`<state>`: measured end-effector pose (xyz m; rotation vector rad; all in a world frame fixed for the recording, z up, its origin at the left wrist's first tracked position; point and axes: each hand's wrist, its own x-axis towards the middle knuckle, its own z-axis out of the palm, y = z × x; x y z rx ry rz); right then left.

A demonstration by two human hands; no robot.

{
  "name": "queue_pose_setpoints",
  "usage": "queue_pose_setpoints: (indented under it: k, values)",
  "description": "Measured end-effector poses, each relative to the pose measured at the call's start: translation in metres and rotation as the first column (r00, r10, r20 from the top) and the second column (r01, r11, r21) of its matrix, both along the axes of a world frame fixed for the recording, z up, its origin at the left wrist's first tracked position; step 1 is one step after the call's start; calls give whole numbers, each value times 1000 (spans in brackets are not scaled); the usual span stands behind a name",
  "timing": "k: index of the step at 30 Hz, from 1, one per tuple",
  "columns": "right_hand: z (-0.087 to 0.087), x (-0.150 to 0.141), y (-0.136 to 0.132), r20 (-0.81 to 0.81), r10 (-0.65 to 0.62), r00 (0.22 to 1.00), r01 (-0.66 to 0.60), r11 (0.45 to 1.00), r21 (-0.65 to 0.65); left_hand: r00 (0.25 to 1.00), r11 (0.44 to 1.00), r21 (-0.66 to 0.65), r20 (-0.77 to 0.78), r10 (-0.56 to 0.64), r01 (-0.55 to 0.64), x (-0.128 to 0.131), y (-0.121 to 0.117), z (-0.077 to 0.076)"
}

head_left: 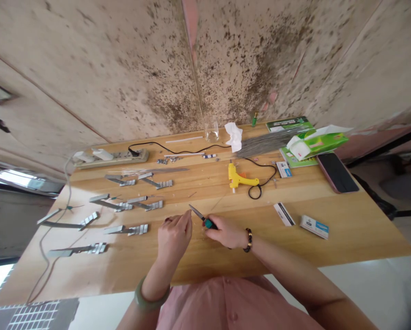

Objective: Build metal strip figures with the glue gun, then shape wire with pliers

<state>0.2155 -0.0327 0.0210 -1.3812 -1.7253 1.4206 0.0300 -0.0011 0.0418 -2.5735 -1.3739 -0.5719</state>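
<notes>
My right hand (226,231) is wrapped round the teal-and-black handle of long-nose pliers (198,213). Their grey pointed tip is directed up and to the left, above the wooden table. Close by on the left, my left hand (174,234) has its fingers pinched together near the pliers. What lies between those fingertips, if anything, is too small or hidden to make out. Left of that hand, several folded grey metal pieces (138,229) with banded ends lie in loose rows.
A yellow glue gun (241,178) with a black cord lies beyond my hands. Behind it are a bundle of thin grey rods (267,143), a glass (211,132) and a tissue pack (317,142). A phone (337,172), small boxes (314,227) and a power strip (116,158) also occupy the table.
</notes>
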Motion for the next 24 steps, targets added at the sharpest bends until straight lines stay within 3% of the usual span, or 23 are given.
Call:
queue_pose_setpoints:
  k: [15, 19, 24]
  values:
    - [-3, 0, 2, -67, -33, 997, 30, 999, -35, 999, 998, -55, 40, 20, -18, -1, 1, -6]
    - [-3, 0, 4, -158, 18, 987, -39, 991, -129, 964, 966, -248, 229, 134, -75, -3, 1, -9]
    - [-4, 4, 7, -446, -55, 893, -126, 922, -366, 790, 800, -599, 503, 350, 27, -3, 0, -7]
